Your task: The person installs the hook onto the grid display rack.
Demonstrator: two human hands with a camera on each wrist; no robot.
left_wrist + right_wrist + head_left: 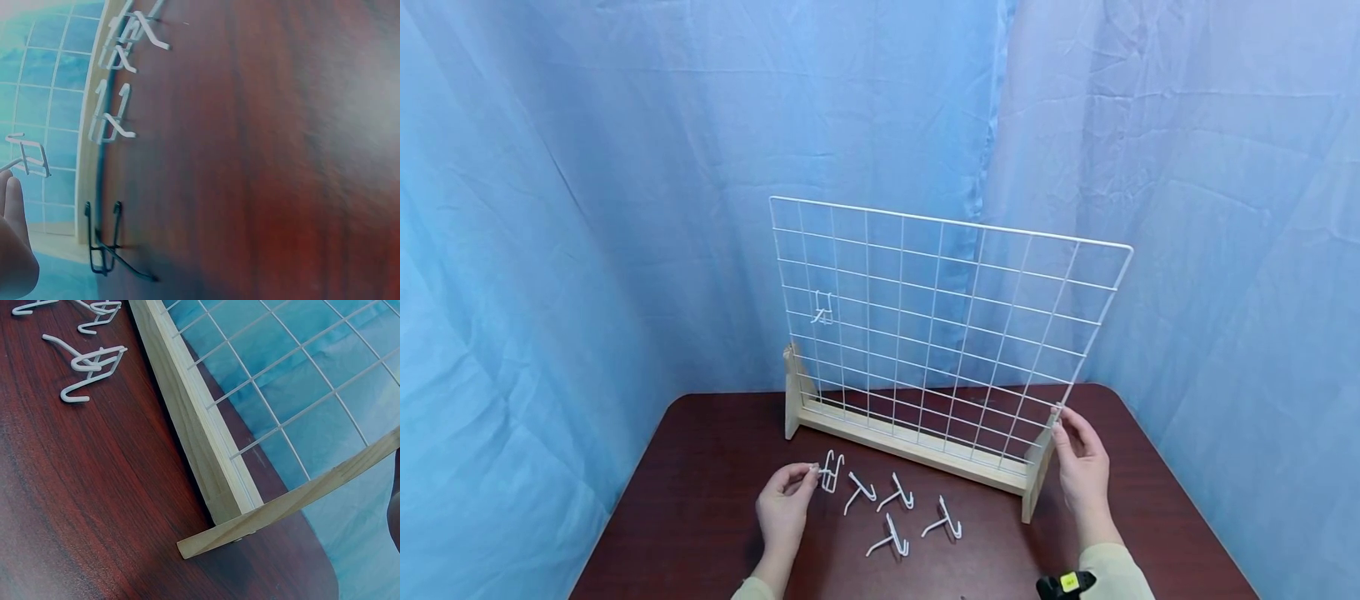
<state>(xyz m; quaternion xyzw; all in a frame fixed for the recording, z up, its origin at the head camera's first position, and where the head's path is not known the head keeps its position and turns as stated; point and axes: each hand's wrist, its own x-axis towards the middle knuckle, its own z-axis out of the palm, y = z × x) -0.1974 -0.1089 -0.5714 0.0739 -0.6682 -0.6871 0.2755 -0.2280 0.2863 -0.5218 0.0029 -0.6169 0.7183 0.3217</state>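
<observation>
Between thumb and fingertips my left hand (784, 504) pinches a white wire hook (831, 472) by its prong. The hook's two bent tips point up in the head view, and it also shows at the left of the left wrist view. A white wire grid panel (925, 275) stands in a wooden base (917, 448). My right hand (1084, 467) holds the panel's right edge at the top of the wooden end upright (1037, 467), thumb in front. Another white hook (822, 312) hangs on the grid's left part.
Several white wire hooks (895, 495) lie on the dark red-brown table (700, 500) in front of the base. One hook (103, 253) looks dark in the left wrist view. Blue curtains (662, 167) surround the table behind and at both sides.
</observation>
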